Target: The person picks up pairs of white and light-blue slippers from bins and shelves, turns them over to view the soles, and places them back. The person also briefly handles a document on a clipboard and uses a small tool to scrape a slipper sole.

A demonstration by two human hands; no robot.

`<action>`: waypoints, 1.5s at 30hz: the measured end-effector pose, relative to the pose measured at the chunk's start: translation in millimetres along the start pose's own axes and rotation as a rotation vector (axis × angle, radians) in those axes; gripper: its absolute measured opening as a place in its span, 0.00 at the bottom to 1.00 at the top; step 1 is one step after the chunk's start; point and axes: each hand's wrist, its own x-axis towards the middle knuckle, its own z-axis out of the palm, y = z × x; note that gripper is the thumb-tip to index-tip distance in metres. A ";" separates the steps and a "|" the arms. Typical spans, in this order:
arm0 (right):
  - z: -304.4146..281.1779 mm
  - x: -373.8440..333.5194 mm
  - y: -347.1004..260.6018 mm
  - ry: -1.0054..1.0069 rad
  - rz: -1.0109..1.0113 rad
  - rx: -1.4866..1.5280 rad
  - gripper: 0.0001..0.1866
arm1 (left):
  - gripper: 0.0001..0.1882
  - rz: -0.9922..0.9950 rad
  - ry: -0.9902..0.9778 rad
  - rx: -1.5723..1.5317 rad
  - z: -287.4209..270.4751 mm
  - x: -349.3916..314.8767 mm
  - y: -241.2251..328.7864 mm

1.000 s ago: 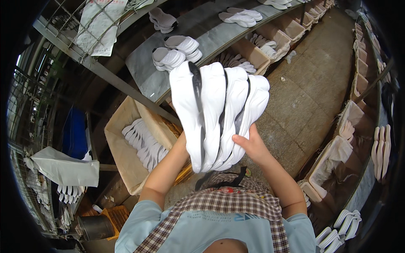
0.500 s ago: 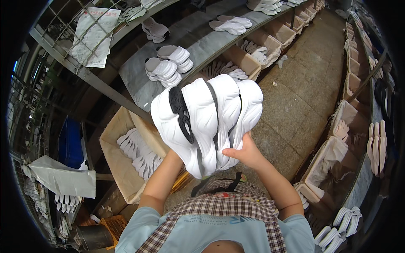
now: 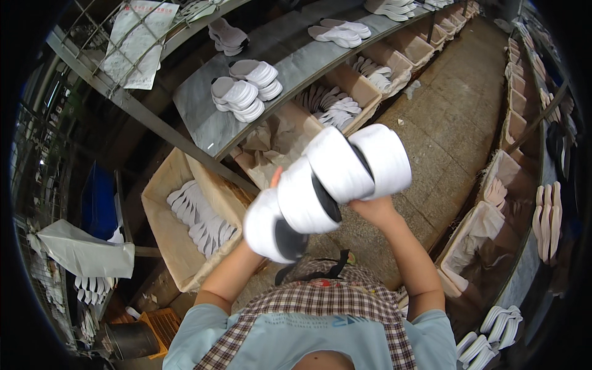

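Note:
Between my hands is a row of several thick white shoe soles [image 3: 340, 165] with dark inner faces, held in the air before my apron. The soles show end-on, fanned in a slanting line, and the lower left one is smeared by motion. My right hand [image 3: 375, 211] is closed around the right end of the row from below. At the left end my left hand [image 3: 275, 177] grips from behind; only a fingertip shows past the soles, and the rest is hidden.
Stacked white soles [image 3: 237, 98] stand on the grey metal shelf [image 3: 203, 123]. Beneath it, a lined bin [image 3: 161, 239] holds more soles. Further bins [image 3: 364, 86] run along the shelf. An aisle floor [image 3: 441, 129] lies ahead, with a second row of bins [image 3: 456, 271] on the right.
The soles have turned from their long sides to end-on, and the row has slid into a slant, its left end lower. My right hand has gone further beneath them.

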 end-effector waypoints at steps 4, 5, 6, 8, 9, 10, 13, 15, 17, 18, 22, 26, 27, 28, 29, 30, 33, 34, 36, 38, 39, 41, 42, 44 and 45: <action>-12.5 14.0 4.5 0.211 -0.213 -0.085 0.29 | 0.25 -0.130 0.080 -0.134 -0.2 -15.2 -32.0; -19.7 13.7 3.3 0.141 -0.225 -0.127 0.28 | 0.25 -0.141 0.086 -0.151 -0.9 -17.9 -32.8; -26.8 11.3 1.5 0.051 -0.200 -0.161 0.26 | 0.25 -0.150 0.100 -0.165 -2.2 -20.2 -30.3; -36.8 5.7 -1.2 -0.111 -0.144 -0.049 0.25 | 0.25 -0.157 0.114 -0.173 -4.9 -20.7 -19.9; -39.3 2.3 -1.6 -0.203 -0.094 0.006 0.24 | 0.25 -0.159 0.118 -0.173 -7.1 -19.1 -12.4; -37.5 -0.2 -1.7 -0.215 0.054 0.322 0.23 | 0.25 -0.155 0.120 -0.169 -9.6 -17.5 -4.6; -27.8 -9.4 -0.4 -0.272 0.526 1.371 0.23 | 0.25 -0.124 -0.016 -0.069 -18.2 -13.0 13.1; -12.2 -13.1 -2.0 -0.270 0.353 1.283 0.22 | 0.26 -0.089 -0.198 0.048 -22.5 -10.6 20.2; -5.2 -17.9 -6.3 -0.297 0.380 1.211 0.23 | 0.26 -0.095 -0.311 0.135 -23.0 -10.3 22.4; -2.4 -18.0 -8.5 -0.277 0.397 1.229 0.23 | 0.26 -0.108 -0.264 0.095 -21.7 -10.5 22.1; -3.6 -15.1 -18.6 -0.203 0.525 1.340 0.31 | 0.30 -0.037 0.189 0.171 -5.9 -9.6 14.4; -8.1 -14.1 -19.7 -0.160 0.624 1.662 0.43 | 0.34 -0.028 0.068 0.196 10.9 -1.0 10.8; -6.5 -15.3 -17.9 -0.168 0.616 1.651 0.43 | 0.34 -0.024 0.052 0.211 12.7 2.4 12.1; -2.5 -16.4 -15.2 -0.172 0.611 1.633 0.42 | 0.35 -0.019 0.035 0.228 13.2 4.1 12.7; 3.5 -19.1 -13.0 -0.164 0.609 1.573 0.42 | 0.36 -0.013 0.026 0.262 12.9 8.2 15.0; 10.1 -22.5 -10.6 -0.195 0.553 1.401 0.41 | 0.37 -0.015 0.015 0.289 11.9 11.9 16.1; 35.2 -31.7 -1.3 -0.174 0.584 1.551 0.41 | 0.40 -0.056 -0.106 0.257 4.2 17.3 16.0; 40.0 -37.6 2.0 -0.151 0.613 1.647 0.41 | 0.41 -0.091 -0.232 0.181 1.0 19.7 14.8; 50.9 -49.7 5.0 -0.105 0.647 1.858 0.40 | 0.43 -0.149 -0.480 -0.072 -7.7 16.4 11.3; 56.2 -55.5 10.5 -0.003 0.710 2.039 0.36 | 0.44 -0.199 -0.638 -0.232 -16.5 12.9 11.5; 55.0 -57.3 14.1 -0.015 0.702 2.178 0.35 | 0.45 -0.201 -0.668 -0.246 -20.5 11.7 13.2; 48.7 -57.2 21.5 -0.039 0.687 2.298 0.34 | 0.47 -0.210 -0.714 -0.243 -25.4 11.8 17.2; 43.4 -56.9 23.8 -0.032 0.697 2.294 0.34 | 0.48 -0.204 -0.708 -0.232 -25.7 11.1 19.1; 35.3 -55.4 23.0 0.002 0.707 2.228 0.35 | 0.50 -0.181 -0.679 -0.184 -20.4 8.2 21.5; 32.3 -53.5 21.9 0.026 0.706 2.165 0.36 | 0.49 -0.149 -0.596 -0.136 -15.3 3.5 22.1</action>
